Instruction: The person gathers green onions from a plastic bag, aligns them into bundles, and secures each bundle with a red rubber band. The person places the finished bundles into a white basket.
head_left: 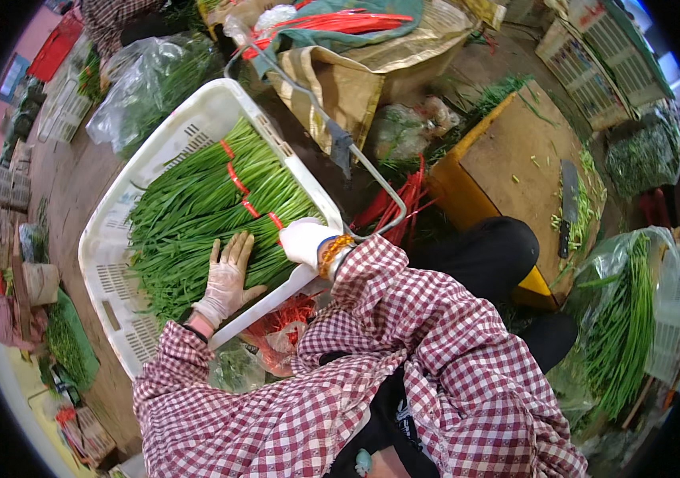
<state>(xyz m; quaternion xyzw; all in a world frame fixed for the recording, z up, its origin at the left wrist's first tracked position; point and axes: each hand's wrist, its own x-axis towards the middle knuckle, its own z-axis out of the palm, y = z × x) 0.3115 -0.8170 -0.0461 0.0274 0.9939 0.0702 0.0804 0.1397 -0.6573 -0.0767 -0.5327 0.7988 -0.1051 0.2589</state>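
Observation:
Green leafy stalks [191,209], tied in bundles with red bands, lie side by side in a white plastic crate [92,239]. My left hand [229,278], in a thin translucent glove, rests on the leaves near the crate's near side, fingers spread, gripping nothing. At the crate's near right corner is my right hand [307,241], in a white glove, against the pale stalk ends of the nearest bundle; its fingers are partly hidden, so its hold cannot be told. Beaded bracelets circle the right wrist.
A cleaver [569,203] lies on a wooden board [507,155] among cut stalk ends. Past the crate's right side runs a bent metal bar [370,167]. Red strips [414,191] lie below it. Loose stalks [620,328] fill a plastic bag at right. Another person's checked sleeve [101,24] shows top left.

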